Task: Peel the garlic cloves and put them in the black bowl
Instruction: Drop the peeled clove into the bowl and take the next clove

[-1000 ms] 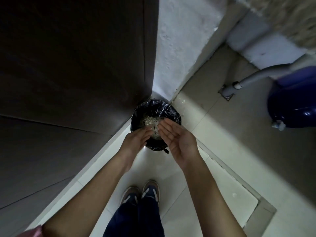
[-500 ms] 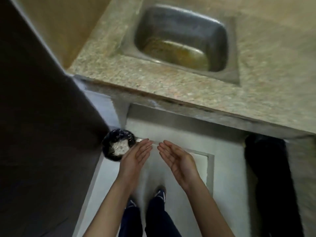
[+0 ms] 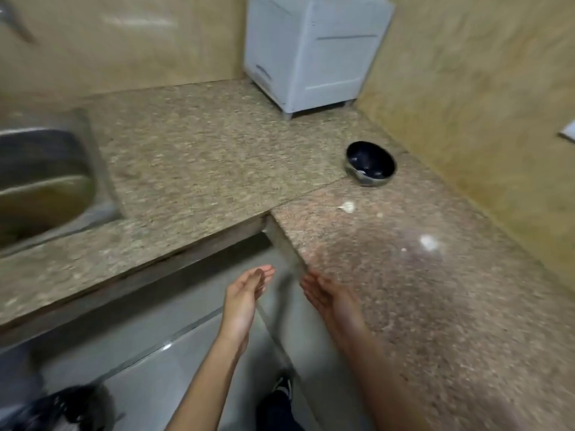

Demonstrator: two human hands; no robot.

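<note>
Granite counter (image 3: pixel 420 306) holds black bowl (image 3: pixel 373 181) (by the wall); left hand (image 3: pixel 245 293) and right hand (image 3: pixel 329 298) spread, empty.

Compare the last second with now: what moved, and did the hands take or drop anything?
The left hand and right hand left their spot over the bin, which now sits low at the left, and hover at the counter edge. The view swung up, bringing the black bowl and a garlic piece into sight. Nothing was taken or dropped; both hands stayed open, palms facing.
</note>
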